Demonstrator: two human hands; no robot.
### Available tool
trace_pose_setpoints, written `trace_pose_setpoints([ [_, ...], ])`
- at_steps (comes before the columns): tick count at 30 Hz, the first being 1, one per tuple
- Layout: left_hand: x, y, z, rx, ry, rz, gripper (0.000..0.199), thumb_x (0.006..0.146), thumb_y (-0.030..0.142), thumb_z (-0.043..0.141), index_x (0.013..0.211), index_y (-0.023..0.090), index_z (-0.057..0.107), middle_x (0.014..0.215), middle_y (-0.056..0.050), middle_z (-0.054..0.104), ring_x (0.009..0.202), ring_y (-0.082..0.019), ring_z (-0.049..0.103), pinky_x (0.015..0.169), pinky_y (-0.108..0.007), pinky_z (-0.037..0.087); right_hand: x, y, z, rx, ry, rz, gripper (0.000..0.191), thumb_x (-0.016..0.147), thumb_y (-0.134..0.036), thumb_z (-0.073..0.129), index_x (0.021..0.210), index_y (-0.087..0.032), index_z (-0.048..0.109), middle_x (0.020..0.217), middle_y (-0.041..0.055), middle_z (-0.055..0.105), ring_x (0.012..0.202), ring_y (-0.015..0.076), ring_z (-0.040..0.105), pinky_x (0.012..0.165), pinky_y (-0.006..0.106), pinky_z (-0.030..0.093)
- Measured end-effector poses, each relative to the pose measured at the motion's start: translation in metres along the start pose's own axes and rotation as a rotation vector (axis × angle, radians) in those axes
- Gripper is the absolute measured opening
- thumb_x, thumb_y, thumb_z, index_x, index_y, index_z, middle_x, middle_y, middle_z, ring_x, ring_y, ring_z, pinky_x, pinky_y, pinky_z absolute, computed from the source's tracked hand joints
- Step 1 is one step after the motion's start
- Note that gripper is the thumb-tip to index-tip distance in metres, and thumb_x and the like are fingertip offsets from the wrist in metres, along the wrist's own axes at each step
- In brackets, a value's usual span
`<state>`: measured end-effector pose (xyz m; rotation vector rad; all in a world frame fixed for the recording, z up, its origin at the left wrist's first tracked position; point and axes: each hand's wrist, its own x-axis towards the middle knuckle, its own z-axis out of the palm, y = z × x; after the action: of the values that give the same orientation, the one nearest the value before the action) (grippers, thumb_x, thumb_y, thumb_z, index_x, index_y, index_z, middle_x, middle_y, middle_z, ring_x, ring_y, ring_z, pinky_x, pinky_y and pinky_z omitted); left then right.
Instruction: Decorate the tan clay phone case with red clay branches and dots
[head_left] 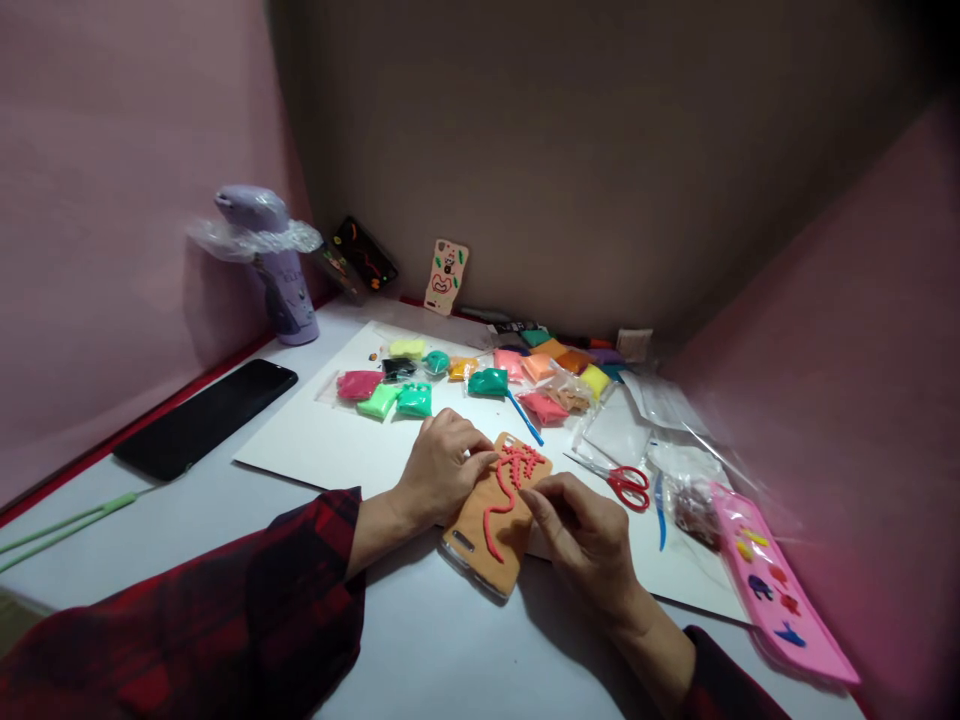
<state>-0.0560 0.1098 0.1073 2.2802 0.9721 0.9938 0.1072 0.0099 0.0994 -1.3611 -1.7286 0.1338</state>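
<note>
An orange-brown phone case (465, 515) lies tilted over the near edge of a white board, with a wavy red clay line (499, 510) and a cluster of small red pieces near its top. My left hand (444, 468) rests on the left side of the case, its fingers bent and pressed together by the red clay; anything between the fingertips is too small to name. On the right side, my right hand (585, 535) holds thumb and forefinger pinched beside the red pieces. Whatever those fingertips hold is hidden.
Packets of coloured clay (489, 382) lie across the white board (300, 445). Red-handled scissors (628, 487), a blue tool (525, 418) and a pink tray (814, 640) are nearby. At left are a black phone (206, 418) and a purple bottle (289, 300).
</note>
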Motion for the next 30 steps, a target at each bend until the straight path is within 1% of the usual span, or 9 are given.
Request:
trace_pose_setpoints([
  [3, 0.0, 0.0006, 0.0012, 0.072, -0.016, 0.009, 0.01, 0.081, 0.019, 0.068, 0.07, 0.018, 0.069, 0.071, -0.001, 0.064, 0.083, -0.02, 0.049, 0.081, -0.038, 0.035, -0.0025, 0.0002, 0.0002, -0.036, -0.089, 0.032, 0.028, 0.088, -0.028, 0.057, 0.063, -0.018, 0.049, 0.049, -0.006, 0.046, 0.043, 0.0057, 0.038, 0.046, 0.02, 0.03],
  [7, 0.0012, 0.001, 0.0018, 0.137, -0.027, 0.005, 0.013, 0.082, 0.021, 0.067, 0.07, 0.017, 0.069, 0.072, -0.002, 0.065, 0.082, -0.02, 0.05, 0.078, -0.038, 0.035, -0.003, -0.0001, 0.0002, -0.11, -0.19, 0.075, 0.039, 0.09, -0.037, 0.053, 0.057, -0.019, 0.041, 0.047, -0.0061, 0.041, 0.043, 0.0058, 0.034, 0.046, 0.021, 0.026],
  [10, 0.0024, 0.0011, 0.0024, 0.166, -0.034, -0.006, 0.014, 0.083, 0.022, 0.067, 0.07, 0.018, 0.069, 0.073, -0.001, 0.066, 0.082, -0.02, 0.05, 0.077, -0.038, 0.035, -0.0027, -0.0001, 0.0004, -0.168, -0.244, 0.105, 0.041, 0.09, -0.041, 0.051, 0.057, -0.019, 0.039, 0.047, -0.0064, 0.037, 0.044, 0.0064, 0.031, 0.047, 0.022, 0.024],
  [14, 0.0038, 0.0012, 0.0044, 0.184, -0.043, -0.018, 0.015, 0.083, 0.023, 0.067, 0.069, 0.019, 0.069, 0.074, 0.0, 0.067, 0.082, -0.02, 0.051, 0.078, -0.037, 0.035, -0.0031, -0.0003, 0.001, -0.206, -0.318, 0.153, 0.041, 0.09, -0.043, 0.049, 0.058, -0.019, 0.039, 0.048, -0.0061, 0.039, 0.045, 0.0073, 0.031, 0.049, 0.022, 0.022],
  [21, 0.0063, 0.0009, 0.007, 0.201, -0.062, -0.031, 0.017, 0.084, 0.026, 0.066, 0.069, 0.019, 0.07, 0.073, -0.001, 0.067, 0.08, -0.02, 0.052, 0.077, -0.037, 0.036, -0.0003, -0.0026, 0.0018, -0.2, -0.33, 0.185, 0.043, 0.09, -0.045, 0.048, 0.057, -0.019, 0.037, 0.05, -0.0052, 0.041, 0.048, 0.008, 0.036, 0.051, 0.023, 0.023],
  [30, 0.0091, 0.0001, 0.006, 0.154, -0.054, -0.075, 0.016, 0.083, 0.025, 0.066, 0.068, 0.02, 0.072, 0.072, 0.0, 0.069, 0.076, -0.018, 0.054, 0.076, -0.034, 0.04, -0.0004, -0.0048, 0.0007, -0.202, -0.339, 0.172, 0.041, 0.09, -0.041, 0.05, 0.058, -0.019, 0.038, 0.05, -0.0052, 0.043, 0.048, 0.0079, 0.035, 0.05, 0.022, 0.023],
])
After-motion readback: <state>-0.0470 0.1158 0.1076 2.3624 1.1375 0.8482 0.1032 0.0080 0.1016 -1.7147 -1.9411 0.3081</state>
